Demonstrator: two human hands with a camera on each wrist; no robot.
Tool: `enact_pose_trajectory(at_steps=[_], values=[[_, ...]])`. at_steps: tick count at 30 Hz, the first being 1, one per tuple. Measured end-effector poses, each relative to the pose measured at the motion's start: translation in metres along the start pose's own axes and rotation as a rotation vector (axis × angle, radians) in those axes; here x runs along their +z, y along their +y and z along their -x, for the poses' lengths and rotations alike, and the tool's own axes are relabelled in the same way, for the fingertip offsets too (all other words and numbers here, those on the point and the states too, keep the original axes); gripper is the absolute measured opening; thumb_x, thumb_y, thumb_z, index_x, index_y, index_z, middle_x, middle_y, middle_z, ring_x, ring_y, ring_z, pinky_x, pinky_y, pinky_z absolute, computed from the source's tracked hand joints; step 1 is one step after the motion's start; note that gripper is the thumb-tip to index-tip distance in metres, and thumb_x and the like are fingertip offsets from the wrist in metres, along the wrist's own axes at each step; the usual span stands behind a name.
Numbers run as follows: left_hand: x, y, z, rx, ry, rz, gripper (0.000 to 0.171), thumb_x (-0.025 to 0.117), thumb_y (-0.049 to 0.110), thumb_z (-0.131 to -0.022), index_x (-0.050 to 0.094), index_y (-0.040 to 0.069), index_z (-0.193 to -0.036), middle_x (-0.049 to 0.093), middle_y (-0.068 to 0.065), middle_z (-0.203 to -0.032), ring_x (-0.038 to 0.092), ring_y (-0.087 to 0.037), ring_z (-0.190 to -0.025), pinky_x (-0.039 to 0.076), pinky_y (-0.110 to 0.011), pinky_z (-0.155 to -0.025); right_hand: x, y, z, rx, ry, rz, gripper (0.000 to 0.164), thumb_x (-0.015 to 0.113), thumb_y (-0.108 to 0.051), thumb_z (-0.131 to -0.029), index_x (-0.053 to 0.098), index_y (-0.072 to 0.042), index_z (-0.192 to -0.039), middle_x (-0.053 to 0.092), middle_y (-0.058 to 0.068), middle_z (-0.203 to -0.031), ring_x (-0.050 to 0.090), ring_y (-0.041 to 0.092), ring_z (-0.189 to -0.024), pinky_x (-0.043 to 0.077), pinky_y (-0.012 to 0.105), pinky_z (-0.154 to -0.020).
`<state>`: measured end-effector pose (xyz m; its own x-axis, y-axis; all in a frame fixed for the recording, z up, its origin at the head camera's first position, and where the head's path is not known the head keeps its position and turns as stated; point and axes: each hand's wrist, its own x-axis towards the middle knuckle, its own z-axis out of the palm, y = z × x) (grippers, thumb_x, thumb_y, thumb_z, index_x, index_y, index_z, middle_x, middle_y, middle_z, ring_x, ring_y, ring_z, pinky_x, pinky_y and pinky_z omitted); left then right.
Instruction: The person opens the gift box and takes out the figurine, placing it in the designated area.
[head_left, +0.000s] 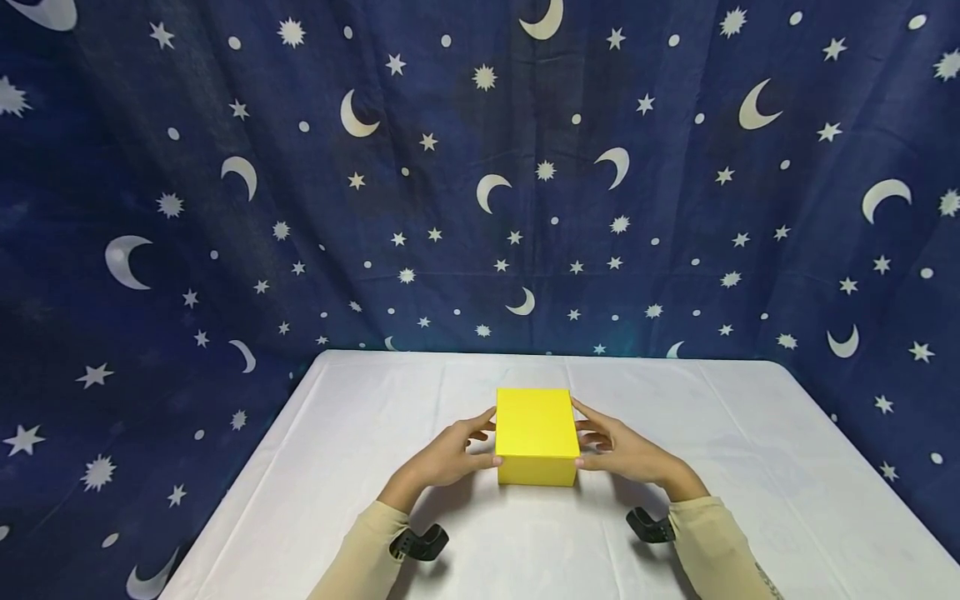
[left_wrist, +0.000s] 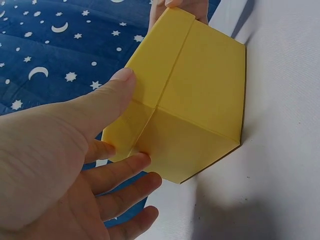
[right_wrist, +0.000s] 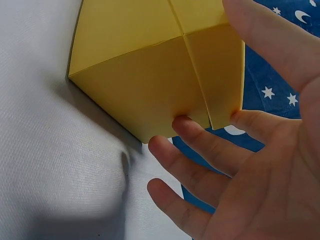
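Note:
A closed yellow box (head_left: 536,425) with a lid sits on the white-covered table, its plain top facing up. On its left side, my left hand (head_left: 447,452) grips the lid, thumb at the near corner and index finger toward the far one. The right hand (head_left: 626,450) mirrors this hold on the opposite side. In the left wrist view, a seam between lid (left_wrist: 159,55) and base (left_wrist: 205,90) runs round the box, and the lower fingers are spread beside the wall. Similarly, the right wrist view shows fingertips (right_wrist: 184,122) at the side wall below the thumb.
A white cloth covers the table (head_left: 375,400). Behind and beside it hangs a dark blue curtain (head_left: 450,200) with moons and stars. Black straps with small devices (head_left: 420,543) are worn on both wrists, over beige sleeves (head_left: 716,542).

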<state>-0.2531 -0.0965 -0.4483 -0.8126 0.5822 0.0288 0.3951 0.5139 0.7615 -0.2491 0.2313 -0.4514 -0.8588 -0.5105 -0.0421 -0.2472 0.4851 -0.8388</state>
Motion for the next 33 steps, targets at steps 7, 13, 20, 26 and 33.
enact_pose_trajectory(at_steps=[7,13,20,26,33], values=[[-0.002,0.001,0.000,0.004,0.014,-0.011,0.082,0.070,0.032,-0.096,0.027,0.003,-0.159,0.058,-0.017,-0.145,0.058,-0.036,-0.130,0.046,-0.056,-0.110,-0.001,-0.002,0.000,-0.004,0.005,-0.013,0.102,0.078,-0.030,-0.089,0.011,-0.012,-0.164,0.040,0.031,-0.154,0.054,0.041,-0.133,0.044,0.060,-0.112],[-0.004,0.004,0.001,0.018,0.030,-0.007,0.081,0.070,0.032,-0.096,0.027,0.004,-0.159,0.058,-0.017,-0.145,0.058,-0.036,-0.131,0.045,-0.056,-0.112,-0.002,-0.002,0.001,-0.061,0.012,-0.017,0.099,0.076,-0.026,-0.091,0.010,-0.012,-0.164,0.038,0.031,-0.155,0.053,0.044,-0.133,0.044,0.061,-0.110],[-0.004,0.009,0.002,0.023,0.049,-0.001,0.081,0.071,0.030,-0.095,0.028,0.006,-0.159,0.059,-0.014,-0.144,0.058,-0.034,-0.131,0.045,-0.054,-0.112,-0.002,-0.006,0.004,-0.086,0.064,0.028,0.094,0.075,-0.029,-0.091,0.016,-0.015,-0.163,0.040,0.026,-0.156,0.048,0.046,-0.135,0.046,0.063,-0.106],[-0.009,0.014,0.005,0.034,0.056,0.005,0.083,0.073,0.029,-0.094,0.028,0.003,-0.159,0.059,-0.015,-0.144,0.058,-0.034,-0.130,0.045,-0.055,-0.111,0.000,-0.013,0.003,-0.062,0.100,0.027,0.095,0.076,-0.032,-0.090,0.018,-0.018,-0.163,0.044,0.022,-0.154,0.050,0.041,-0.134,0.048,0.058,-0.106],[-0.012,0.017,0.006,0.040,0.078,0.052,0.083,0.075,0.025,-0.092,0.030,0.001,-0.157,0.062,-0.015,-0.139,0.060,-0.033,-0.127,0.044,-0.055,-0.111,-0.001,-0.017,0.003,-0.101,0.111,-0.033,0.086,0.070,-0.026,-0.095,0.018,-0.014,-0.163,0.045,0.026,-0.154,0.053,0.038,-0.133,0.053,0.035,-0.102]])
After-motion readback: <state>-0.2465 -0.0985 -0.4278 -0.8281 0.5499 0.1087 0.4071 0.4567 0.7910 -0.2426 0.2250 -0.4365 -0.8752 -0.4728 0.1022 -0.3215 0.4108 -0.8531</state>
